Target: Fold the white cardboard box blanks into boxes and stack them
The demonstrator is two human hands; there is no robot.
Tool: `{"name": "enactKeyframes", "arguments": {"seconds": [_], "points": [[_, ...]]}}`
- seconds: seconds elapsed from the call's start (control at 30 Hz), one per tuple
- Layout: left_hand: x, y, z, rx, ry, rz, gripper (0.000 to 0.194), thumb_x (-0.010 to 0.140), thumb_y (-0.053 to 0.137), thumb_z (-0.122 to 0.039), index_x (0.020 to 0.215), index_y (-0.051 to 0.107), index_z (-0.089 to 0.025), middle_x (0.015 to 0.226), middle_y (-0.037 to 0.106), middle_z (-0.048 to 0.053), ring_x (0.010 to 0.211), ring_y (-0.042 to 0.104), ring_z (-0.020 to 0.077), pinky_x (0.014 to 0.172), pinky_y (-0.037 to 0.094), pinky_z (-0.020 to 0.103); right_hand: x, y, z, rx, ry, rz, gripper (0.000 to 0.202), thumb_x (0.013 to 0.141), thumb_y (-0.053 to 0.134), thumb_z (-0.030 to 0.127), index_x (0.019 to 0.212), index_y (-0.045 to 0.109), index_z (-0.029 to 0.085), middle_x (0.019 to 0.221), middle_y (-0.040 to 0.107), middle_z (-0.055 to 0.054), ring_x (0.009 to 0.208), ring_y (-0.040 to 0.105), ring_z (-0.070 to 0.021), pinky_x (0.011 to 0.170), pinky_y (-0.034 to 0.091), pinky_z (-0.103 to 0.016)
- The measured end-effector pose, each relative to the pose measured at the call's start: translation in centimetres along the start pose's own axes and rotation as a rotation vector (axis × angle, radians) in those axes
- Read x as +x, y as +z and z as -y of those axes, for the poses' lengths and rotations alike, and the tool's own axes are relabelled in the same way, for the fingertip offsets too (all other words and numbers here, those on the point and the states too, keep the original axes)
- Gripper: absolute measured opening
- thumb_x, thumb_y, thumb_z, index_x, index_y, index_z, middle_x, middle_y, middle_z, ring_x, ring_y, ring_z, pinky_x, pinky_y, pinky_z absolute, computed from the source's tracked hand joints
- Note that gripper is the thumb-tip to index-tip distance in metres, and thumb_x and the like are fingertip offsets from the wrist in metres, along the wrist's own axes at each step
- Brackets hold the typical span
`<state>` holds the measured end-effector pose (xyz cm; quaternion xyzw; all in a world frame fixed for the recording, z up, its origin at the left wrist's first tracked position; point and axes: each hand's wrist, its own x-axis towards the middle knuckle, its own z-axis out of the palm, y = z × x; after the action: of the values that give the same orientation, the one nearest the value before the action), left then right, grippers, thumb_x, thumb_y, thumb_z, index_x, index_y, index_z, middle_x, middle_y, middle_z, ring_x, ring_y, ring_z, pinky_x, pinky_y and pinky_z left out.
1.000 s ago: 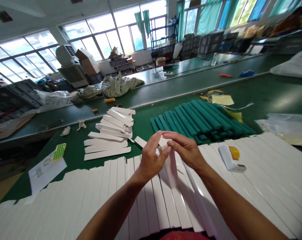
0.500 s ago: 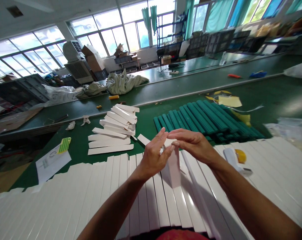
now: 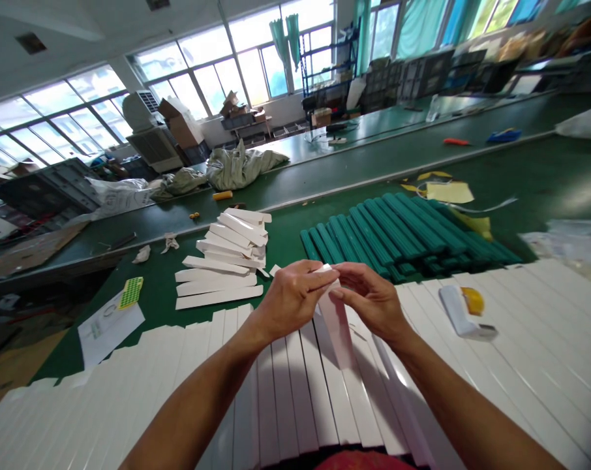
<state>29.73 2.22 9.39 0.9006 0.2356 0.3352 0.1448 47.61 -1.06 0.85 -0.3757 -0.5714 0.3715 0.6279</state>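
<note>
Between my hands a narrow white cardboard box (image 3: pixel 338 333) stands roughly upright, its lower end on a row of long white boxes (image 3: pixel 295 391). My left hand (image 3: pixel 295 294) grips its top end from the left, with the fingers across the top edge. On the other side my right hand (image 3: pixel 366 297) holds the same end, thumb on the near face and fingers curled behind. Beyond my right hand lies a stack of dark green ribbed bars (image 3: pixel 374 228). A pile of loose white boxes (image 3: pixel 227 258) lies beyond my left hand.
A white tape dispenser with a yellow roll (image 3: pixel 464 310) rests on the white boxes at right. At left are a paper sheet (image 3: pixel 110 326) and a green-yellow sticker sheet (image 3: pixel 131 292). Yellow paper (image 3: pixel 449 191) lies behind the green bars. A red-handled tool (image 3: pixel 456 141) is farther back.
My left fingers, stretched out before, have folded over the box's top. My right fingers have curled closer round it, and the box's top end now leans slightly to the left.
</note>
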Motion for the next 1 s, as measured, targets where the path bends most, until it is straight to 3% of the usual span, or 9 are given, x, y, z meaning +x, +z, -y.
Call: {"name": "enactKeyframes", "arguments": {"seconds": [0.27,0.47,0.7,0.87,1.0], "points": [[0.3,0.0,-0.1,-0.006,-0.013,-0.002,0.023,0.095,0.054,-0.023,0.107,0.073,-0.021,0.103,0.074,0.007,0.095,0.070,0.0165,0.083,0.056,0.028,-0.5,0.7,-0.2,0.010,0.040,-0.069,0.029,0.081,0.074,0.033,0.107,0.068,0.024,0.110,0.071,-0.006,0.101,0.069,-0.0213,0.094,0.057,-0.037],[0.7,-0.7,-0.2,0.042,-0.005,0.064,0.024,0.096,0.052,-0.024,0.106,0.073,-0.023,0.098,0.075,0.005,0.093,0.071,0.0168,0.082,0.056,0.027,-0.5,0.8,0.1,-0.047,-0.015,-0.107,0.021,0.081,0.073,0.029,0.103,0.074,0.027,0.113,0.072,-0.004,0.104,0.069,-0.0221,0.098,0.054,-0.039],[0.7,-1.6,0.5,0.219,0.174,0.204,0.035,0.090,0.044,-0.006,0.117,0.064,-0.015,0.119,0.068,0.013,0.110,0.067,0.0209,0.090,0.057,0.032,-0.4,1.7,-0.1,-0.085,-0.085,-0.192,0.019,0.084,0.070,0.029,0.101,0.077,0.029,0.112,0.073,-0.003,0.105,0.069,-0.0232,0.099,0.054,-0.041],[1.1,-2.1,0.9,0.203,0.277,0.308,0.047,0.086,0.043,-0.002,0.127,0.057,-0.020,0.128,0.066,0.009,0.118,0.063,0.0199,0.102,0.052,0.040,-0.4,1.8,-0.5,-0.068,-0.088,-0.181,0.017,0.083,0.071,0.029,0.098,0.077,0.029,0.112,0.073,-0.003,0.104,0.069,-0.0235,0.100,0.054,-0.042],[1.2,-1.5,1.0,0.107,0.176,0.221,0.036,0.091,0.046,-0.010,0.121,0.063,-0.019,0.121,0.069,0.009,0.115,0.065,0.0194,0.099,0.054,0.036,-0.2,1.3,-0.8,-0.001,-0.030,-0.159,0.021,0.083,0.071,0.031,0.104,0.075,0.027,0.113,0.072,-0.004,0.105,0.068,-0.0227,0.100,0.054,-0.040]]}}
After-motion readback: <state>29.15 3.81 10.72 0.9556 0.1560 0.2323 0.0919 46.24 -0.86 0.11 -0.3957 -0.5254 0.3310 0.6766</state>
